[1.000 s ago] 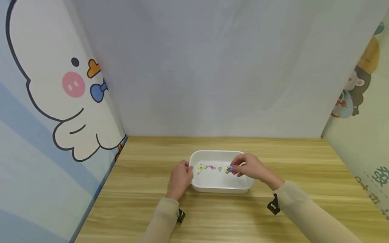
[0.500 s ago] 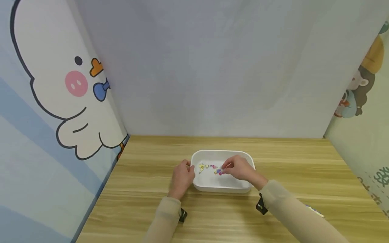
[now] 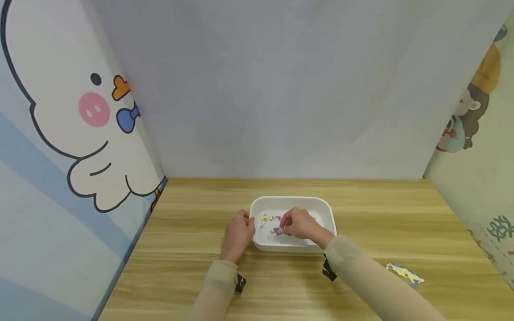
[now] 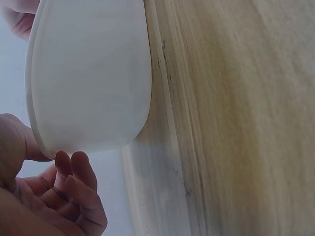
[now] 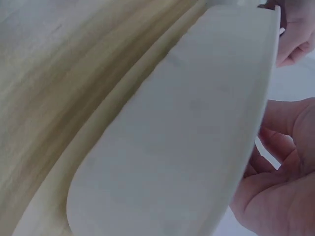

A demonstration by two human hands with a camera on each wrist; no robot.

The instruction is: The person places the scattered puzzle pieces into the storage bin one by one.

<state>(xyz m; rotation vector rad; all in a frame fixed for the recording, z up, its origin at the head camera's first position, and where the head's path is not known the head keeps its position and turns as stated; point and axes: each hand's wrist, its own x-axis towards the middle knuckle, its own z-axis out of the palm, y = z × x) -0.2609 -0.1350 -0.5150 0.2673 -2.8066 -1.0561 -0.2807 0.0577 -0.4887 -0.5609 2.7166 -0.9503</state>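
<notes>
A white rectangular basin (image 3: 321,247) stands on the wooden table. My left hand (image 3: 238,234) grips its left rim, the thumb over the edge and fingers outside; the left wrist view shows the fingertips (image 4: 81,164) at the rim. My right hand (image 3: 301,223) reaches into the basin and pinches a small flat cut-out piece (image 3: 275,231) in purple, yellow and pink. More small pieces lie behind and left of it: a yellow piece (image 3: 263,220), a tiny pale one (image 3: 271,218) and a pink one (image 3: 278,218). In the right wrist view the basin's wall hides the fingertips.
A larger flat yellow and blue piece (image 3: 405,274) lies on the table (image 3: 180,267) at the right, beside my right forearm. A pale cloth wall (image 3: 281,111) rises behind the table, with cartoon-printed walls at both sides.
My right hand has moved left inside the basin, carrying the pinched cut-out piece with it. The yellow and blue piece on the table has come into view. My left hand keeps its hold.
</notes>
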